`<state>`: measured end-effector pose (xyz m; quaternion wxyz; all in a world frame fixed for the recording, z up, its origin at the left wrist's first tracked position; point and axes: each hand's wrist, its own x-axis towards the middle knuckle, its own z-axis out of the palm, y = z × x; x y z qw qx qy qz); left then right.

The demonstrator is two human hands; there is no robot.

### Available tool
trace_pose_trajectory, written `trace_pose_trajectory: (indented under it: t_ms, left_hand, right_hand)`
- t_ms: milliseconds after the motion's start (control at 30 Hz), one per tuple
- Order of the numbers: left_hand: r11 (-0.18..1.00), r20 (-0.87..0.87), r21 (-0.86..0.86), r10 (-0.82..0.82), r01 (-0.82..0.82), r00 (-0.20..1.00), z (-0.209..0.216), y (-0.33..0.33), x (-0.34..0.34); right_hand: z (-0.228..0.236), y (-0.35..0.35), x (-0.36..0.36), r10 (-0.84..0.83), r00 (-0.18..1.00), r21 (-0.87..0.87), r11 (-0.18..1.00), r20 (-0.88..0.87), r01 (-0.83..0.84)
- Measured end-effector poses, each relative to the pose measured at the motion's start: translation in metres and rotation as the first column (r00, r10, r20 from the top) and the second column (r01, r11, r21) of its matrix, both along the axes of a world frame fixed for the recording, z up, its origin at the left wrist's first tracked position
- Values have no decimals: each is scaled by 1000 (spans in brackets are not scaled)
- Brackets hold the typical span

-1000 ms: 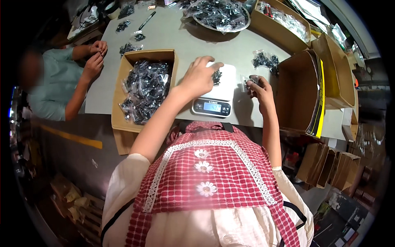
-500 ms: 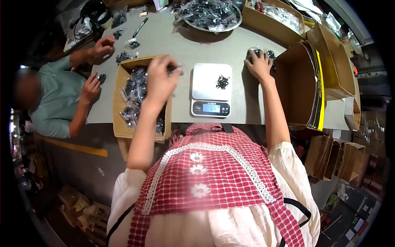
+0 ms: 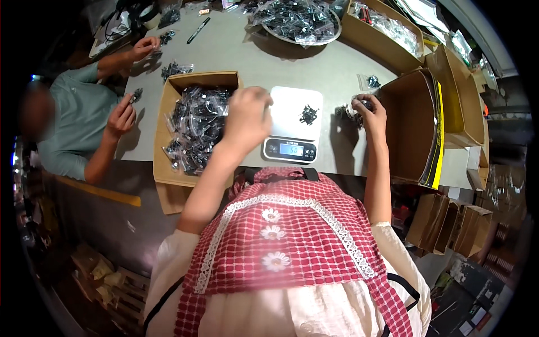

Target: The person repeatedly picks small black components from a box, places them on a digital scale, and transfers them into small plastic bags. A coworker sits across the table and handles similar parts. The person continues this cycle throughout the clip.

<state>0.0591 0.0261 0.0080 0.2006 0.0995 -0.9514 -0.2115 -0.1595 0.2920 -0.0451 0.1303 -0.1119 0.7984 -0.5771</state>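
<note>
A white digital scale (image 3: 296, 124) lies in front of me, with a small heap of black pin-like parts (image 3: 308, 114) on its pan and its display lit. My left hand (image 3: 247, 117) hovers at the scale's left edge, its fingers smeared by motion, so what they hold is hidden. To its left, an open cardboard box (image 3: 159, 147) contains many clear bags of black parts (image 3: 197, 119). Right of the scale, my right hand (image 3: 373, 117) has thumb and fingers closed on a small clear bag with dark parts (image 3: 356, 114), close to the table.
Another small bag (image 3: 369, 82) lies beyond my right hand. A tall open carton (image 3: 410, 121) stands at the right edge. Farther off are a heaped round tray (image 3: 336, 35), a long cardboard box (image 3: 377, 40) and a black marker (image 3: 198, 31). At left, a co-worker's hands (image 3: 122, 117) hold small parts.
My left hand has moved right, from above the cardboard box to the scale's edge. My right hand has drawn nearer to me with a small bag, leaving another behind. The display reading has changed.
</note>
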Motion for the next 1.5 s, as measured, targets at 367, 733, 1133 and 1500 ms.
trace_pose_trajectory:
  t_ms: [367,733,1133,1500]
  left_hand:
    - [991,434,36,-133,130,891,-28,61,-62]
    - [902,233,-117,432,-416,871,36,-48,52]
    - [989,40,-139,-36,42,999,-13,16,-17]
    - [957,173,-192,-186,218,967,-37,19,-39]
  right_hand:
    - [55,-21,49,413,907,-234,893,86,-384]
    - [-30,-13,21,468,779,668,739,-418,-85]
    - [-6,-3,15,511,807,693,696,-296,-187]
    - [28,-11,46,121,992,365,922,40,-127]
